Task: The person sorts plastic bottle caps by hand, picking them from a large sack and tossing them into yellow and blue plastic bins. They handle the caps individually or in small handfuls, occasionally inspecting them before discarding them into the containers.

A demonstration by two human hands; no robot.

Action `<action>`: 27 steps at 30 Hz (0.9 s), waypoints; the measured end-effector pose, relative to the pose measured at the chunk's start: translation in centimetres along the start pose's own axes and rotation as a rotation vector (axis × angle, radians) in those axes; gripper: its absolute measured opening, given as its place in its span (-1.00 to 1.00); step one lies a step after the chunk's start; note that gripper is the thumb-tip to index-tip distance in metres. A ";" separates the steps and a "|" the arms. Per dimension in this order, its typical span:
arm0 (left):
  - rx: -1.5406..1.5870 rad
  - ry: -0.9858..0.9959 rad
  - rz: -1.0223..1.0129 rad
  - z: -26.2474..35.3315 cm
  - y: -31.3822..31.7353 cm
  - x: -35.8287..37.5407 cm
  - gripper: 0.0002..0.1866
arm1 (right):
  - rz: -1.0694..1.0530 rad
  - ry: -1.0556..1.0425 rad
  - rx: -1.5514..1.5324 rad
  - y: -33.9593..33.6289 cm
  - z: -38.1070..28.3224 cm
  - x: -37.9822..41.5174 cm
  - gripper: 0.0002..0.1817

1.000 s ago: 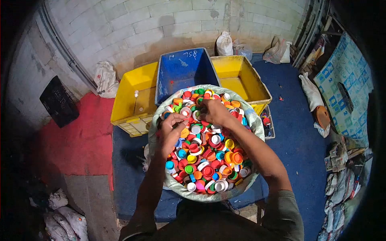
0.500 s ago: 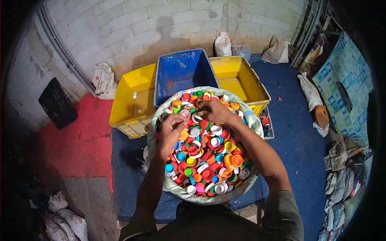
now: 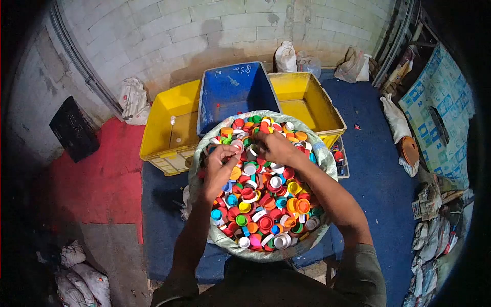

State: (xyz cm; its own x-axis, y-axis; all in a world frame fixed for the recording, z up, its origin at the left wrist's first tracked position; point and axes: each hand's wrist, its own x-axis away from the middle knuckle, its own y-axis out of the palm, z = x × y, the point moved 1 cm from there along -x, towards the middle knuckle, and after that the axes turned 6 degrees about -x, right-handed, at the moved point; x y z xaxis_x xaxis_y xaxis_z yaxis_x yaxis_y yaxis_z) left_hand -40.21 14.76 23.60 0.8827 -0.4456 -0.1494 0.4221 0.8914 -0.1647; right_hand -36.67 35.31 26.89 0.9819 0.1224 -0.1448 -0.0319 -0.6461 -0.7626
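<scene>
A large round sack (image 3: 327, 158) with a rolled-down rim is heaped with plastic bottle caps (image 3: 266, 222) in many colours. My left hand (image 3: 220, 166) is over the upper left of the heap, thumb and fingers pinched at a pale pinkish cap (image 3: 237, 145). Beside it, my right hand (image 3: 280, 150) reaches down from the right with curled fingers. Its fingertips are among the caps, next to a white cap (image 3: 251, 152), and whatever they grip is hidden.
Behind the sack stand a blue bin (image 3: 212, 97) holding a few red bits, a left yellow bin (image 3: 166, 110) with small pale pieces, and a right yellow bin (image 3: 299, 105). A small crate (image 3: 341, 158) sits at the right. White sacks (image 3: 285, 57) lean against the wall.
My right hand has shifted slightly down among the caps, and the white cap beside its fingertips has turned. My left hand stays almost in place. The view has shifted a little.
</scene>
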 end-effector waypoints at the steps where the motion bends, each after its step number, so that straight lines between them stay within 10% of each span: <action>1: -0.003 0.013 0.006 0.0 0.0 -0.1 -0.85 | 0.034 -0.008 0.002 0.1 0.1 0.2 -0.56; 6: -0.095 0.079 0.025 0.2 -0.1 -1.3 -0.84 | 0.305 -0.015 -0.098 -1.9 -0.7 2.1 -0.56; 15: -0.573 0.521 -0.149 1.5 3.4 -8.0 -0.63 | 0.442 0.441 -1.564 -6.2 -1.9 10.7 -0.61; 27: -0.846 0.416 -0.226 2.8 4.6 -8.5 -0.62 | 0.637 0.363 -1.824 -3.8 -1.8 18.5 -0.63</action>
State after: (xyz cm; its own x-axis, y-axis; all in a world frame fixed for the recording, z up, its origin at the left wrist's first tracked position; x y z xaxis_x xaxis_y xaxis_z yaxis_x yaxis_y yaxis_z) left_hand -45.18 22.89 26.85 0.5864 -0.7378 -0.3343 0.1414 0.4996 -0.8547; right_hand -18.04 38.62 28.24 0.9006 -0.3829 0.2057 -0.3710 -0.4307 0.8227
